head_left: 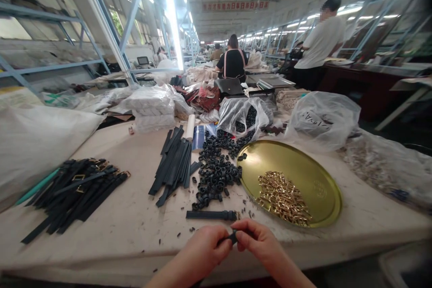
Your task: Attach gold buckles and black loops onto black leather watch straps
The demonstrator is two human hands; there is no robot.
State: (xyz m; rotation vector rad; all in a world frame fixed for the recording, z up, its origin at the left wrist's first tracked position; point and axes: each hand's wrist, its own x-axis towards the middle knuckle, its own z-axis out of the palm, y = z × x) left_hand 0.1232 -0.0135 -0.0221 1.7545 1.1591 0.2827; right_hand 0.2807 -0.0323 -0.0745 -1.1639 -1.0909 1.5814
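Note:
Near the table's front edge, my left hand (208,244) and my right hand (255,237) meet, both closed on a dark leather strap (232,236). Only a short piece of it shows between my fingers; the rest is hidden. Just beyond lies a finished-looking strap (211,215) with a gold buckle at its right end. Behind that is a heap of small dark leather loops (216,175). A pile of gold buckles (283,198) rests on a gold oval tray (317,184) to the right. Flat dark straps (175,162) lie behind on the left.
Buckled straps (77,189) are heaped at the left beside a large white bag (40,139). Clear plastic bags (324,119) and wrapped stacks (151,105) line the far side. Small dark scraps litter the pale tablecloth (135,225). Other people (232,63) are farther off.

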